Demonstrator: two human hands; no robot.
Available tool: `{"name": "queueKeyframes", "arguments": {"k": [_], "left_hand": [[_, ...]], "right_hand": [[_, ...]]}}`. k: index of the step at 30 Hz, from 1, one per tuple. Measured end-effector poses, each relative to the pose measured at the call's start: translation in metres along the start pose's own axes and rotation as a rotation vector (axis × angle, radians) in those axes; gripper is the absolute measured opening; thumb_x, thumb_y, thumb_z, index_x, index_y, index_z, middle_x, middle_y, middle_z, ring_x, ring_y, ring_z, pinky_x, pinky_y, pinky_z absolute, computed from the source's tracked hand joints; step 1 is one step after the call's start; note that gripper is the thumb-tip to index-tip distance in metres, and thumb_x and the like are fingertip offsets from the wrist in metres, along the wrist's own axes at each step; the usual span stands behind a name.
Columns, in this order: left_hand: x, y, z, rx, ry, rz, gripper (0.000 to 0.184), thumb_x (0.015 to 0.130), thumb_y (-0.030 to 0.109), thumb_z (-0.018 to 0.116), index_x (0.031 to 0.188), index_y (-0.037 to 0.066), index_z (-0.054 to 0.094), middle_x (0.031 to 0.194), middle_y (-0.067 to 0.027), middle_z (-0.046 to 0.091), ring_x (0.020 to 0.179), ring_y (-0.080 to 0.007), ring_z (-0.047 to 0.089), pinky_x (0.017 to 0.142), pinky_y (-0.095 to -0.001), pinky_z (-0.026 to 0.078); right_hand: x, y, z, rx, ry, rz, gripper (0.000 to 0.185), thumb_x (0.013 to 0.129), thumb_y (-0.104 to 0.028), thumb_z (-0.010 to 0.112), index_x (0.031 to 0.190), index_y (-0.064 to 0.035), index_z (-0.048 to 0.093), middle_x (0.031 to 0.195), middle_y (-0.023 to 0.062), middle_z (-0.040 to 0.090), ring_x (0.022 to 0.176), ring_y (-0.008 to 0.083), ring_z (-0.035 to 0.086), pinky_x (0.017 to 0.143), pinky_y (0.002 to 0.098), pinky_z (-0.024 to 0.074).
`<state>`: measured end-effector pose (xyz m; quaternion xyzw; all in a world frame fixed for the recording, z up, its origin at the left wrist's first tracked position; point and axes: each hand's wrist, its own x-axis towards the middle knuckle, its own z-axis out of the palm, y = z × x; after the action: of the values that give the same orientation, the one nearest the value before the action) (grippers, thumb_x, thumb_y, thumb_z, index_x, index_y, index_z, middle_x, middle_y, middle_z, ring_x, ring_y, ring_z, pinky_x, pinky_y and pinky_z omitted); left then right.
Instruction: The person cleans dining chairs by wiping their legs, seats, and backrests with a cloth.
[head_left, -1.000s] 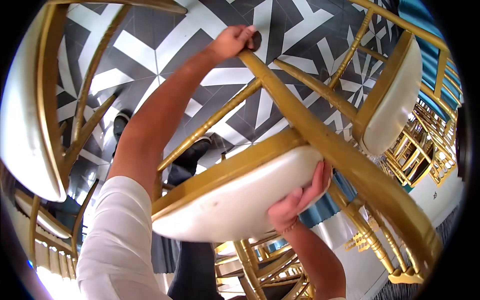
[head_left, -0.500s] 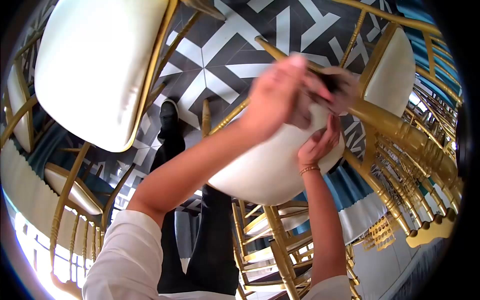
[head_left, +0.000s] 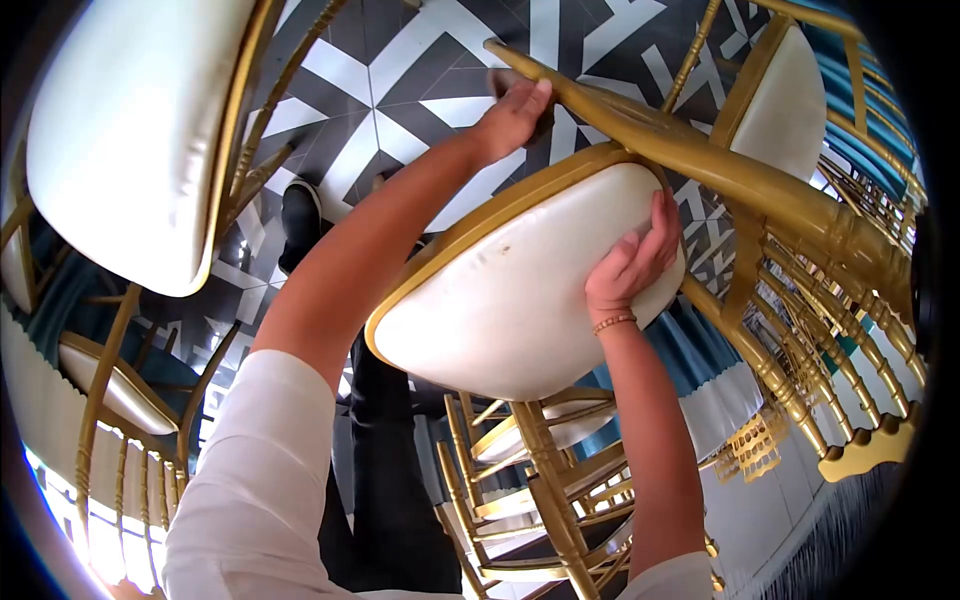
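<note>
A gold chair with a white padded seat [head_left: 490,310] is tilted in front of me, one long gold leg [head_left: 640,125] running along its far side. Near the tip of that leg, my left hand [head_left: 512,122] is closed on a blurred brownish cloth [head_left: 505,84], which partly wraps the leg. On the right part of the white seat lies my right hand [head_left: 635,258], its fingers stretched toward the seat's edge and its thumb apart. A beaded bracelet [head_left: 614,322] circles that wrist.
Another white-seated gold chair [head_left: 130,150] stands close on the left. Stacked gold chairs [head_left: 540,500] are below, and more spindled chair backs [head_left: 840,330] crowd the right. Tables with teal and white cloths [head_left: 715,400] stand around. The floor [head_left: 400,90] is patterned grey and white.
My left hand has moved left and away from the seat with the cloth, toward the leg's tip. My right hand stays on the seat. The view has shifted slightly, and more of the seat shows.
</note>
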<state>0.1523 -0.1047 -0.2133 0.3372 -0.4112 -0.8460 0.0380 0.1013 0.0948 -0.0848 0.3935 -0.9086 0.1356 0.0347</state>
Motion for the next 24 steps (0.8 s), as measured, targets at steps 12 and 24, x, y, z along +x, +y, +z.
{"name": "queueKeyframes", "arguments": {"k": [12, 24], "left_hand": [[0.027, -0.003, 0.000, 0.229, -0.228, -0.330, 0.049, 0.097, 0.033, 0.058, 0.124, -0.006, 0.048, 0.076, -0.0083, 0.060, 0.064, -0.0160, 0.058, 0.059, -0.0299, 0.048], [-0.061, -0.022, -0.035, 0.521, -0.127, -0.270, 0.036, 0.095, 0.033, 0.061, 0.112, 0.003, 0.049, 0.085, -0.0131, 0.066, 0.071, -0.0201, 0.063, 0.066, -0.0346, 0.051]], "right_hand": [[0.002, 0.002, 0.000, 0.010, 0.008, 0.011, 0.052, 0.094, -0.028, 0.035, 0.138, -0.0029, 0.046, 0.141, 0.0200, 0.046, 0.130, 0.0403, 0.042, 0.109, 0.0512, 0.0260], [0.001, 0.000, 0.000, -0.006, -0.012, 0.027, 0.053, 0.091, -0.025, 0.035, 0.139, -0.0037, 0.044, 0.142, 0.0198, 0.045, 0.130, 0.0403, 0.042, 0.109, 0.0515, 0.0256]]}}
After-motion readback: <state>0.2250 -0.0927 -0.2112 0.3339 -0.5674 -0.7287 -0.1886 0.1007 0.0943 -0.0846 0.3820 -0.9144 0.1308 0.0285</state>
